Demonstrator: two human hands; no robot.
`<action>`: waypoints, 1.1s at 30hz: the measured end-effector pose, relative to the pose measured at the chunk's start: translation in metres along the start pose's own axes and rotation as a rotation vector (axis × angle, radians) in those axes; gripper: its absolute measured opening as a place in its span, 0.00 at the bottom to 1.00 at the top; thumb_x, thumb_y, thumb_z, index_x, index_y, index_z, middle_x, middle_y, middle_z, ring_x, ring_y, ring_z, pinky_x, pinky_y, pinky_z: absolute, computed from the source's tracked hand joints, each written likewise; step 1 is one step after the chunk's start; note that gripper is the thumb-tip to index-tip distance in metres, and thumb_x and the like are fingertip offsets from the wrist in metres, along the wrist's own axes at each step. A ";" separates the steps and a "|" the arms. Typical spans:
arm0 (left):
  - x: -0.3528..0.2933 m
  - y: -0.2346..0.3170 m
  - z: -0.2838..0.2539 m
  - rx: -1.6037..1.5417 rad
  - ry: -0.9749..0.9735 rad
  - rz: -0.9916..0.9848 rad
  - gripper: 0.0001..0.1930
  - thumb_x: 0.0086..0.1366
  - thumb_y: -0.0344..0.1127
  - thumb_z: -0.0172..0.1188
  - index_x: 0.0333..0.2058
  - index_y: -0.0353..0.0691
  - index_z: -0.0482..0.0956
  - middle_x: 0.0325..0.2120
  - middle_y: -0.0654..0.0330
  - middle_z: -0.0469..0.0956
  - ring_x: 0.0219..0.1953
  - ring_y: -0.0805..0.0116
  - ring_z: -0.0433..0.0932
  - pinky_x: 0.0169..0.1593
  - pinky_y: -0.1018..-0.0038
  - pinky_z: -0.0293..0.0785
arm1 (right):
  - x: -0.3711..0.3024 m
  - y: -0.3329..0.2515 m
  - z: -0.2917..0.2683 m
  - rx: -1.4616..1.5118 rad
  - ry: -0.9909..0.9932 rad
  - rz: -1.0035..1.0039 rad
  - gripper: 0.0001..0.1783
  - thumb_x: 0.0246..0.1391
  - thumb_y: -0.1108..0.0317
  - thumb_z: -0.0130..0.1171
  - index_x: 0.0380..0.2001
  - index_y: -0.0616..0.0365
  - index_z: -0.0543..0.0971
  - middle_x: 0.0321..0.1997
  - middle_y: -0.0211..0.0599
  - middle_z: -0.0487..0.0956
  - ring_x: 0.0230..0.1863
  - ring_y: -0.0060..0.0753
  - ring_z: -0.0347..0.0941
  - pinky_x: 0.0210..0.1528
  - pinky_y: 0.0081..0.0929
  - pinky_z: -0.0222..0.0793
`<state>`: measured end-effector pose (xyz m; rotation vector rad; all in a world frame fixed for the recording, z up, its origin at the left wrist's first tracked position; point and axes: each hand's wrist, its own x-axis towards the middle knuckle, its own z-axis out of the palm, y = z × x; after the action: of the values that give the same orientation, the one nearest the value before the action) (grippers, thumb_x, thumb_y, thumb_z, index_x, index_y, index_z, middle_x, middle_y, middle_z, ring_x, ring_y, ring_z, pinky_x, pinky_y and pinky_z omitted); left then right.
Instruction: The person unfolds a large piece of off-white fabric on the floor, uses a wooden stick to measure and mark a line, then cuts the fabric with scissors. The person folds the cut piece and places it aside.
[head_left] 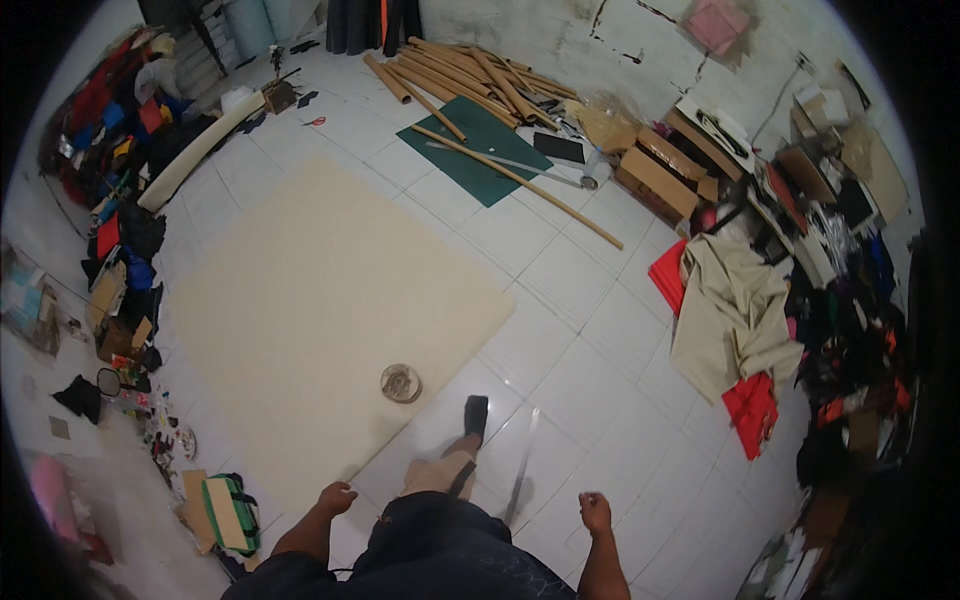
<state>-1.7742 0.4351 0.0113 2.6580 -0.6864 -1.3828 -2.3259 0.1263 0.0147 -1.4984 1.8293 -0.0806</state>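
Observation:
A large cream sheet (330,310) lies spread flat on the tiled floor in front of me. On it, near its right corner, rests a round, shallow object (401,383) with a pale rim and a brownish-grey middle. My left hand (338,497) hangs above the sheet's near edge, its fingers curled in with nothing visible in them. Out to the right, over bare tiles, my right hand (596,512) is closed like a fist; what it holds, if anything, is too small to make out. Between my hands, a long, thin metal strip (522,465) lies on the floor beside my dark-socked foot (476,418).
Cardboard tubes (470,80) are piled at the back wall, by a green cutting mat (480,165) with a long tube across it. Crumpled beige fabric (735,310), red cloth and boxes (655,175) line the right. Clutter and a green bag (232,512) edge the left; orange scissors (315,121) lie beyond the sheet.

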 end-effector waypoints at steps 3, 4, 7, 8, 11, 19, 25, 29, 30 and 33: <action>0.064 0.022 -0.030 0.308 -0.191 0.001 0.27 0.57 0.52 0.60 0.48 0.38 0.77 0.45 0.46 0.78 0.51 0.51 0.75 0.55 0.61 0.70 | 0.026 -0.014 -0.021 0.163 -0.114 0.269 0.19 0.56 0.56 0.57 0.38 0.64 0.76 0.29 0.39 0.79 0.25 0.32 0.76 0.26 0.30 0.72; 0.086 -0.006 -0.057 0.436 -0.122 0.097 0.28 0.57 0.54 0.59 0.49 0.38 0.77 0.46 0.46 0.77 0.52 0.50 0.74 0.56 0.61 0.69 | 0.039 -0.050 -0.005 0.243 -0.222 0.358 0.19 0.57 0.56 0.57 0.38 0.63 0.76 0.29 0.40 0.79 0.26 0.33 0.76 0.25 0.31 0.72; 0.126 0.206 -0.111 0.013 0.107 0.107 0.26 0.59 0.50 0.58 0.50 0.38 0.75 0.44 0.47 0.78 0.50 0.49 0.75 0.56 0.62 0.69 | 0.041 -0.047 -0.065 0.303 -0.075 0.612 0.19 0.56 0.55 0.58 0.36 0.63 0.77 0.24 0.37 0.76 0.18 0.28 0.72 0.15 0.26 0.65; 0.141 0.253 -0.144 -0.063 0.122 0.162 0.24 0.60 0.48 0.59 0.50 0.38 0.75 0.43 0.48 0.79 0.48 0.51 0.77 0.53 0.64 0.71 | 0.050 -0.050 -0.071 0.342 -0.153 0.662 0.18 0.56 0.55 0.58 0.34 0.63 0.75 0.23 0.37 0.75 0.18 0.29 0.72 0.14 0.27 0.64; 0.193 0.420 -0.188 -0.451 0.147 0.287 0.24 0.61 0.46 0.60 0.51 0.37 0.74 0.43 0.48 0.79 0.45 0.56 0.78 0.50 0.67 0.73 | 0.092 0.075 -0.097 0.385 -0.168 0.773 0.13 0.57 0.57 0.57 0.28 0.56 0.74 0.24 0.35 0.77 0.19 0.32 0.74 0.19 0.31 0.69; 0.302 0.528 -0.243 -0.450 0.341 0.041 0.25 0.58 0.49 0.61 0.49 0.38 0.75 0.44 0.48 0.78 0.49 0.55 0.76 0.53 0.65 0.71 | 0.440 -0.125 -0.117 -0.137 -0.521 0.112 0.16 0.57 0.57 0.55 0.20 0.54 0.74 0.19 0.30 0.75 0.22 0.34 0.74 0.27 0.35 0.71; 0.367 0.592 -0.131 -0.576 0.086 -0.119 0.26 0.56 0.52 0.61 0.46 0.37 0.77 0.43 0.46 0.79 0.48 0.52 0.77 0.54 0.64 0.71 | 0.853 -0.347 -0.417 -0.561 0.216 -0.512 0.17 0.58 0.54 0.54 0.21 0.52 0.74 0.12 0.33 0.70 0.09 0.29 0.65 0.11 0.30 0.61; 0.354 0.582 -0.192 -0.612 0.161 -0.394 0.28 0.55 0.53 0.61 0.46 0.37 0.78 0.44 0.46 0.78 0.50 0.52 0.76 0.56 0.64 0.70 | 0.979 -0.709 -0.320 -0.600 0.294 -0.811 0.19 0.56 0.56 0.55 0.33 0.66 0.76 0.30 0.50 0.78 0.32 0.53 0.76 0.36 0.44 0.71; 0.365 0.588 -0.191 -0.655 0.161 -0.449 0.28 0.54 0.53 0.62 0.47 0.37 0.78 0.44 0.46 0.78 0.50 0.52 0.76 0.56 0.64 0.70 | 0.988 -0.798 -0.298 -0.598 0.247 -0.853 0.19 0.56 0.57 0.55 0.35 0.67 0.76 0.33 0.52 0.79 0.37 0.56 0.75 0.40 0.44 0.70; 0.428 0.615 -0.216 -0.743 0.101 -0.605 0.27 0.54 0.52 0.62 0.46 0.36 0.78 0.45 0.46 0.78 0.51 0.52 0.75 0.57 0.64 0.69 | 0.970 -1.005 -0.205 -0.526 -0.004 -1.026 0.15 0.57 0.61 0.54 0.38 0.63 0.77 0.35 0.48 0.79 0.37 0.50 0.77 0.41 0.42 0.71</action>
<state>-1.6093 -0.3261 -0.0274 2.3257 0.5977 -1.2347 -1.6508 -1.1046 0.1628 -2.6689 0.9238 -0.0875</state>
